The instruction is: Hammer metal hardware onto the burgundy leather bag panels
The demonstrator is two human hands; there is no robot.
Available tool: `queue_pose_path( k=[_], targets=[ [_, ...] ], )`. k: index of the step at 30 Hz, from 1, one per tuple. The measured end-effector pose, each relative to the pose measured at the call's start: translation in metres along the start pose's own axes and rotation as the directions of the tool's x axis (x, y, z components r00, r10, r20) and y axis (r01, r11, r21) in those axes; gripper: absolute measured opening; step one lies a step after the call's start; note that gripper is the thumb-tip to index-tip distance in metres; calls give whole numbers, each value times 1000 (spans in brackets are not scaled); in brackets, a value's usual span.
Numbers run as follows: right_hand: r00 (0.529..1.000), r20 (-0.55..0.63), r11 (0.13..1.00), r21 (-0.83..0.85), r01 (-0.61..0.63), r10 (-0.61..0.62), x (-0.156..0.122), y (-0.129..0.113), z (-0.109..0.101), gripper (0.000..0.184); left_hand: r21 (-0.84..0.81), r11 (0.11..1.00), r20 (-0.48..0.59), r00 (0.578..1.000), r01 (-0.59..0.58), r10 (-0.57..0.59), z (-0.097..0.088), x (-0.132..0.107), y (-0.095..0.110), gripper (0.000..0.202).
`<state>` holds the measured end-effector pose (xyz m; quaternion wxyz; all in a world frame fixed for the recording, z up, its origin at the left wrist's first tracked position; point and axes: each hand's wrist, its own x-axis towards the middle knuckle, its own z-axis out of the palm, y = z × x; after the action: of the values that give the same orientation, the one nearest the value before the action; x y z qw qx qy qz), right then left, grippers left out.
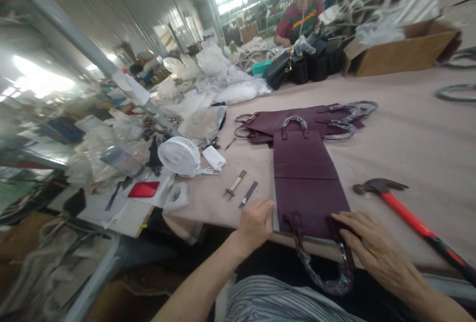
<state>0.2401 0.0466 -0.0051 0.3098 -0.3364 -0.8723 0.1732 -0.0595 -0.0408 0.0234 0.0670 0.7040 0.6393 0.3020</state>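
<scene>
A flat maroon leather bag piece (307, 178) lies lengthwise on the table, one wrapped handle (294, 123) at its far end and another (327, 272) hanging over the near edge. My left hand (256, 224) rests at the piece's near left corner, fingers curled over the table edge. My right hand (372, 247) lies flat on the near right corner, fingers stretched out. More maroon pieces with wrapped handles (327, 116) are stacked behind it.
A red-handled hammer (405, 213) lies to the right. Two small metal tools (241, 188), a white fan (179, 156), a white power bank (213, 157) and plastic bags sit left. Far off, a person in red (297, 17) works near black bags (301, 64) and a cardboard box (401, 49).
</scene>
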Motion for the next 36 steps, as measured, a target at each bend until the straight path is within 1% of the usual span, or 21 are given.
queue_pose_path(
  k=[1,2,3,4,5,6,7,9,11,15,19,24,26,27,28,29,30,31,32,34,36],
  targets=[
    [1000,-11,999,-31,25,-25,3,-1,4,31,63,985,-35,987,159,-157,-7,6,-9,27],
    [999,-21,997,-60,47,-48,6,-3,7,31,122,941,-58,949,316,-311,-14,12,-19,25],
    [998,-27,995,-82,63,-65,10,-5,10,30,169,877,-59,893,449,-446,-22,19,-30,24],
    [997,-30,993,-98,71,-74,13,-8,13,30,203,812,-39,833,547,-551,-30,25,-41,24],
    [996,-35,991,-108,78,-82,15,-10,15,30,227,762,-1,783,606,-622,-37,31,-51,24],
    [995,-42,990,-114,82,-87,17,-12,17,29,243,733,44,748,635,-662,-43,37,-59,23],
    [995,-51,990,-115,84,-90,19,-13,18,29,254,722,87,728,643,-680,-48,41,-66,22],
    [992,-73,989,-115,89,-98,19,-14,20,28,273,725,144,719,632,-680,-53,48,-74,22],
    [989,-101,988,-117,99,-111,18,-14,22,27,303,731,199,709,612,-676,-53,53,-76,23],
    [988,-105,988,-116,98,-111,16,-15,23,25,367,758,331,686,539,-648,-40,59,-65,20],
    [997,-61,993,-104,51,-57,16,-19,21,21,404,761,364,673,508,-643,-29,63,-56,7],
    [1000,-13,996,-83,-20,19,15,-25,20,19,316,784,385,683,535,-621,-36,57,-68,11],
    [999,-12,997,-77,-31,30,14,-26,20,19,183,774,390,678,606,-623,-42,48,-72,9],
    [999,-11,997,-76,-34,33,14,-27,20,19,38,741,394,671,671,-628,-43,43,-71,10],
    [999,-8,997,-74,-36,35,14,-27,20,19,-151,669,397,664,728,-633,-43,38,-68,14],
    [999,0,997,-73,-37,37,14,-28,19,19,-358,553,399,659,752,-638,-42,34,-64,22],
    [999,11,997,-73,-38,39,14,-28,18,19,-544,411,397,656,732,-642,-39,29,-57,34],
    [999,24,996,-75,-39,41,14,-29,16,20,-681,277,392,657,678,-644,-35,26,-49,46],
    [998,38,996,-77,-39,42,14,-30,15,21,-764,180,386,662,620,-643,-29,23,-39,58],
    [998,56,997,-75,-29,34,14,-34,12,22,-852,39,380,669,522,-639,-15,20,-18,71],
    [999,51,998,-61,-8,11,12,-38,8,21,-887,-50,385,675,459,-629,1,19,1,71]
  ],
)
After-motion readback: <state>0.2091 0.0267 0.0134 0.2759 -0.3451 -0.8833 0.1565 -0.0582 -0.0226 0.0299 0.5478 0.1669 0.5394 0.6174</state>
